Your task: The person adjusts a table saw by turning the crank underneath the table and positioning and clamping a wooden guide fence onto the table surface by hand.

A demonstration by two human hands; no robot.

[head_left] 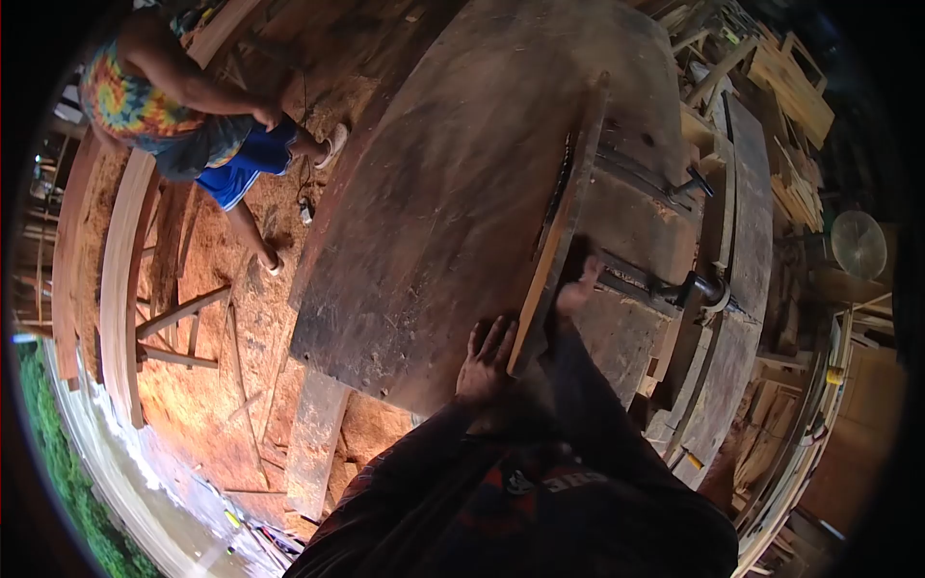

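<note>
We have a narrow wooden board (563, 246) standing on its long edge on a dark, broad tabletop (414, 183), its near end close to our body and its far end reaching away, a little to the right. Our left hand (488, 361) is just left of the near end, open and laid down with the fingers spread, their tips beside the board's face. Our right hand (576, 286) is on the other side, farther along; its fingers look bent and blurred, and we cannot tell whether they grip the board. The board thus runs between our two hands.

To the left we have the broader room, a wide stretch of tabletop running to its long edge and near left corner. On the right the room is tighter: a metal clamp (708, 289) lies near our right hand, with a black handle (700, 183) farther off, and a long plank (747, 246) lies beyond them. Past the left edge we see a sawdust-strewn floor (217, 371), a person in blue shorts (252, 159) standing well apart from us, and long timbers (125, 289) farther left
</note>
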